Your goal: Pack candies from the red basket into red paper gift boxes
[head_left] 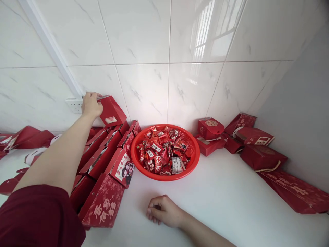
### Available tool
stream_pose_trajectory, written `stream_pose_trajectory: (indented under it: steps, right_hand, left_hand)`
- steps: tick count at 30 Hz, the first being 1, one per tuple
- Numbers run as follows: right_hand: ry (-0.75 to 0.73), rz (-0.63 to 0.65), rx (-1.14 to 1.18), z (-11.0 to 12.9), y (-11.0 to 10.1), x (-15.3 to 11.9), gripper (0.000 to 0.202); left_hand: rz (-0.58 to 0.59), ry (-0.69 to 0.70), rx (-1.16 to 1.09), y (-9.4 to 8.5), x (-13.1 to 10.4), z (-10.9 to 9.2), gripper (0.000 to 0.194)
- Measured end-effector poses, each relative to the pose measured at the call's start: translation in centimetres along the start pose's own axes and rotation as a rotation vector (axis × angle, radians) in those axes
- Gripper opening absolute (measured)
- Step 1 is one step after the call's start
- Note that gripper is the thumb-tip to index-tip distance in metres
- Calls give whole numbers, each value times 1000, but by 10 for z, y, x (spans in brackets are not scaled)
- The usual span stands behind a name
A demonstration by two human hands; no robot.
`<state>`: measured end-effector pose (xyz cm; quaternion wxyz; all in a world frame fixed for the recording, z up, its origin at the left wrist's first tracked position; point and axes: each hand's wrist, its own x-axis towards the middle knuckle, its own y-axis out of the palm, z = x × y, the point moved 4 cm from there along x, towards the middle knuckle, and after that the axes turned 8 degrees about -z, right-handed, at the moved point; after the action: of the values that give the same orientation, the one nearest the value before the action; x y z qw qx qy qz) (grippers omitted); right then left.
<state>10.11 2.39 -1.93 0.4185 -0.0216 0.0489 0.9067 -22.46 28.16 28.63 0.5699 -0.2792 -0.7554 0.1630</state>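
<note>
My left hand [92, 104] grips the top of a red gift box [112, 111] at the back left, in front of the wall. That box tilts above the rows of red boxes [104, 202] standing on the left. My right hand [163, 210] rests on the white table [144, 230] with its fingers curled and nothing visible in them. Between and beyond the hands sits a round red plastic basket [195, 147], which holds several red-wrapped candies [160, 147].
Against the tiled wall at the right lie several closed red boxes [263, 157], some with cord handles. More red packaging [33, 137] lies at the far left. A white wall socket [74, 105] is beside my left hand.
</note>
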Motion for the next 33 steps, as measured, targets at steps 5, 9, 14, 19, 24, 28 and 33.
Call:
stream_pose_trajectory:
  steps: [5,9,14,19,24,28,33]
  right_hand:
    - [14,-4,6,0,0,-1,22]
    - [4,-2,4,0,0,0,23]
    - [4,-7,9,-1,0,1,28]
    - [-17,5,18,-2,1,2,36]
    - [-62,9,13,-3,1,4,43]
    - [-84,2,-1,-4,1,4,45]
    - [-118,-16,-30,-6,2,3,42]
  left_hand:
    - [41,17,32,-2,-5,-11,26]
    - [26,43,32,-8,-7,-19,32]
    - [-31,110,15,-22,-3,-40,33]
    - [-61,224,19,-46,3,-77,41]
    - [-94,394,38,-83,-6,-131,41]
    - [-147,531,-5,-121,-32,-191,40]
    - [-151,603,-155,-174,-115,-247,34]
